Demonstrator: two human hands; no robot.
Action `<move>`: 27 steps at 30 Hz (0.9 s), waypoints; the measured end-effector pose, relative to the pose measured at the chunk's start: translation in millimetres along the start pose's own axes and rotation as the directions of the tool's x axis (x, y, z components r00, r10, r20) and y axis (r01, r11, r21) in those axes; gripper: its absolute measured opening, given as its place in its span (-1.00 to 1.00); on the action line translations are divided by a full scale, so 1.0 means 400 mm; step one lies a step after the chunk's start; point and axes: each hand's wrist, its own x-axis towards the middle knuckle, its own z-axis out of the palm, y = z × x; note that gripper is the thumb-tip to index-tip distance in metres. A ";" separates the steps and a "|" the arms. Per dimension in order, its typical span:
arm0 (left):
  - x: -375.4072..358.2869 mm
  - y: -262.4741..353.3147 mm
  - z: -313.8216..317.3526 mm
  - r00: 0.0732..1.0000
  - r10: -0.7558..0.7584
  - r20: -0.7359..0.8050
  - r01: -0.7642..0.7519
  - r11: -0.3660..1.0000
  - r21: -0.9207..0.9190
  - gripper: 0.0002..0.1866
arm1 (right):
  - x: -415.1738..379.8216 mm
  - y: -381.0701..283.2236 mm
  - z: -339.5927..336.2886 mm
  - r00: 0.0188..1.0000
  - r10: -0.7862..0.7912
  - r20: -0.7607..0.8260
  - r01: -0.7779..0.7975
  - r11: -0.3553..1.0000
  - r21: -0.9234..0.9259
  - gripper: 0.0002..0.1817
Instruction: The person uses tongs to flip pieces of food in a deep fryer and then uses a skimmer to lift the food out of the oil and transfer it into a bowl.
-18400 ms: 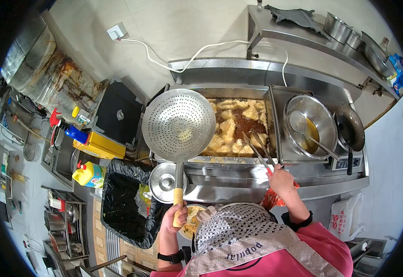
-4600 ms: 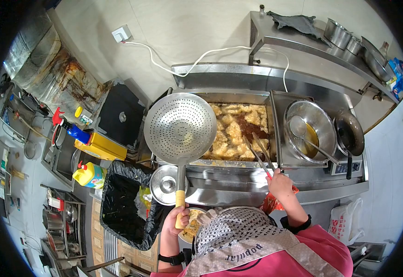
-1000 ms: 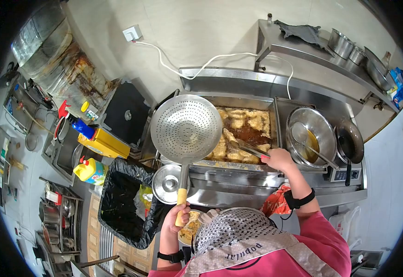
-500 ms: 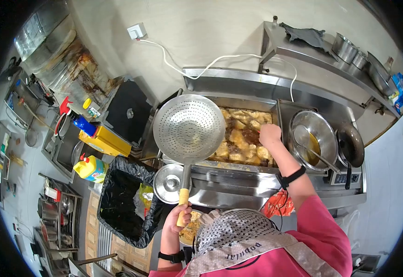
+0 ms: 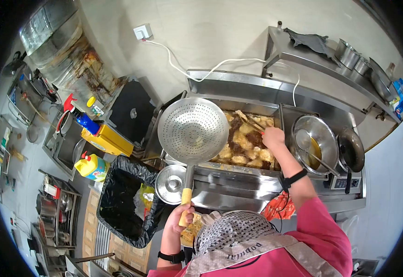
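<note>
My left hand (image 5: 181, 215) is wrapped round the yellow-wrapped handle of a large perforated metal skimmer (image 5: 192, 131). Its bowl is raised over the left part of a fryer (image 5: 201, 169), covering that side from view. In my right hand (image 5: 274, 138) is a pair of tongs (image 5: 255, 124), reaching over the oil. Their tips grip a pale battered piece (image 5: 241, 114) at the back of the fryer. Around it, several golden battered pieces (image 5: 242, 140) float in bubbling brown oil.
A steel bowl (image 5: 298, 131) with yellow liquid and a ladle stands right of the fryer, beside a dark pan (image 5: 356, 154). Left are a round lid (image 5: 170, 184), a black-lined bin (image 5: 113, 210) and a yellow container (image 5: 109, 140). A white cable (image 5: 231, 60) hangs behind.
The tongs, hidden low in the oil before, are now raised with a battered piece in their tips. My right hand has shifted slightly; the skimmer stays in my left hand.
</note>
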 end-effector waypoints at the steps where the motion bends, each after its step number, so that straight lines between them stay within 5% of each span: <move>1: -0.002 0.001 0.011 1.000 0.001 -0.010 -0.001 1.000 0.007 -0.76 | -0.029 0.011 -0.010 0.999 0.020 -0.026 -0.019 0.998 0.054 -0.74; 4: -0.001 0.007 0.027 0.998 0.008 -0.058 -0.008 1.000 0.011 -0.74 | -0.093 0.054 0.007 0.993 0.064 -0.103 -0.036 0.968 0.250 -0.65; 11: -0.015 0.022 0.056 0.997 0.043 -0.071 -0.038 0.997 0.065 -0.71 | -0.202 0.128 0.027 1.000 0.015 -0.003 -0.011 0.836 0.549 -0.57; 17: -0.015 0.014 0.048 0.993 0.078 -0.091 -0.065 0.989 0.131 -0.70 | -0.260 0.138 0.051 0.991 0.036 -0.129 0.029 0.885 0.464 -0.61; 20: -0.015 0.011 0.043 0.991 0.093 -0.094 -0.078 0.986 0.149 -0.69 | -0.265 0.133 0.057 0.998 0.055 -0.018 -0.048 0.964 0.260 -0.60; 27: -0.016 0.010 0.032 0.993 0.089 -0.071 -0.079 0.987 0.140 -0.70 | -0.280 0.132 0.078 0.995 0.080 -0.057 -0.068 0.979 0.192 -0.64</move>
